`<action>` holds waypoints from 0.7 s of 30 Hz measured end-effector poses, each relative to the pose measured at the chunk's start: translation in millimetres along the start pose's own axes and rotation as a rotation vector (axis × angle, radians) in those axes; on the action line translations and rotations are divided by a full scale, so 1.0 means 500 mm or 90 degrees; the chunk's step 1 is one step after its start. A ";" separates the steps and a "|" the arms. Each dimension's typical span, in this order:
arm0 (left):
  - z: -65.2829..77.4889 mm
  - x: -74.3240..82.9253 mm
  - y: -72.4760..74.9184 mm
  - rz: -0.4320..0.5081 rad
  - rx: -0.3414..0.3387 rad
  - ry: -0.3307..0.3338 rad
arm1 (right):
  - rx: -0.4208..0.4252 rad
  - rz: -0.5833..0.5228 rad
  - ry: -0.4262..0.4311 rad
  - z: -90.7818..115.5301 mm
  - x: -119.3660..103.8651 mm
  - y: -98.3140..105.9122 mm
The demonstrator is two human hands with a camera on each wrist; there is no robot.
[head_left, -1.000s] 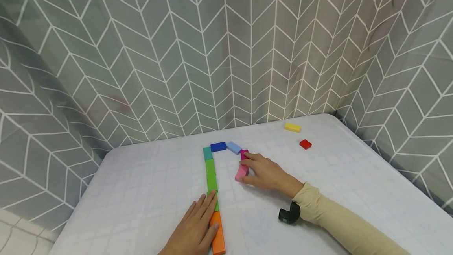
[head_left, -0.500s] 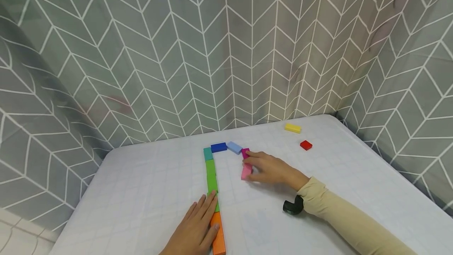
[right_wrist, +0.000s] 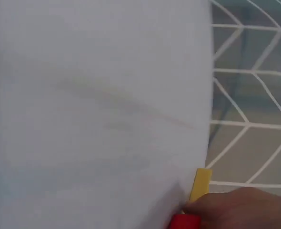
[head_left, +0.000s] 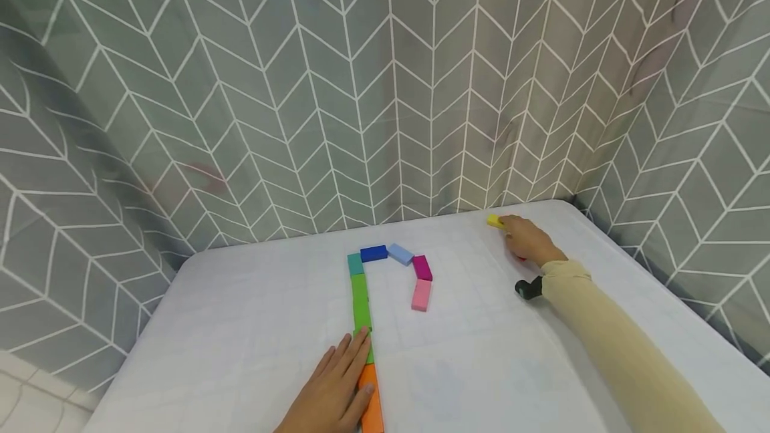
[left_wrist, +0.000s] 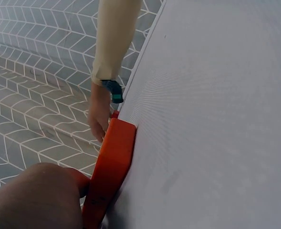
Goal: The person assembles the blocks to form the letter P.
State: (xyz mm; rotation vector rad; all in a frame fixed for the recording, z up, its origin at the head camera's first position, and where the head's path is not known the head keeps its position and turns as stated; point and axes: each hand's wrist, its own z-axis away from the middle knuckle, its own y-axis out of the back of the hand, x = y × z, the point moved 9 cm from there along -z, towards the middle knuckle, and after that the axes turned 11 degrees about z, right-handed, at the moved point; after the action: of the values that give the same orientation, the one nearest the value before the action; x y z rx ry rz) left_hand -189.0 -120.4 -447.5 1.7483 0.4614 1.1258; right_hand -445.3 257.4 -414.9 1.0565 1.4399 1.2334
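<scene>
My left hand (head_left: 333, 383) lies flat with straight fingers along the row of blocks, resting on a green block (head_left: 369, 353) and the orange block (head_left: 372, 399). My right hand (head_left: 528, 240) reaches to the far right and grips the near end of a yellow block (head_left: 496, 221); in the right wrist view its fingers cross over the yellow block (right_wrist: 200, 183). Under that hand a red block (right_wrist: 184, 222) sits close by, mostly hidden in the head view. A dark pink block (head_left: 422, 268) and a light pink block (head_left: 422, 295) lie end to end, untouched by either hand.
From the orange block the line runs through green blocks (head_left: 361, 303), a teal block (head_left: 355, 264), a dark blue block (head_left: 374, 253) and a light blue block (head_left: 400, 254). A patterned curtain (head_left: 385, 85) hangs behind the white-covered table (head_left: 240, 319).
My right hand has let go of the pink blocks and moved far right to the yellow block. The light pink block has shifted right, below the dark pink one. My left hand stays put.
</scene>
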 end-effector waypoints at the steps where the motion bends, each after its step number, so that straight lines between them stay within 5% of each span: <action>1: 0.001 0.000 -0.001 0.001 0.000 0.000 | 0.008 0.001 0.006 0.002 0.000 -0.002; 5: 0.002 -0.001 -0.002 0.004 -0.006 0.008 | 0.084 -0.035 0.065 0.029 -0.061 0.021; 9: 0.001 -0.002 0.001 0.012 -0.020 0.015 | 0.136 -0.147 0.171 0.093 -0.179 0.050; 15: -0.003 -0.003 0.002 0.016 -0.041 0.041 | 0.099 -0.258 0.311 0.193 -0.336 0.052; 21: -0.002 -0.006 -0.002 0.021 -0.058 0.057 | 0.057 -0.283 0.368 0.227 -0.412 0.021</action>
State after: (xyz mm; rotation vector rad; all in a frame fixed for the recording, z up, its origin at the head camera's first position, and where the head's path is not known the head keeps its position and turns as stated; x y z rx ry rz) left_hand -191.0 -121.4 -449.6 1.6365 0.4297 1.2346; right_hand -293.7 79.5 -387.5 0.3936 2.0497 1.1951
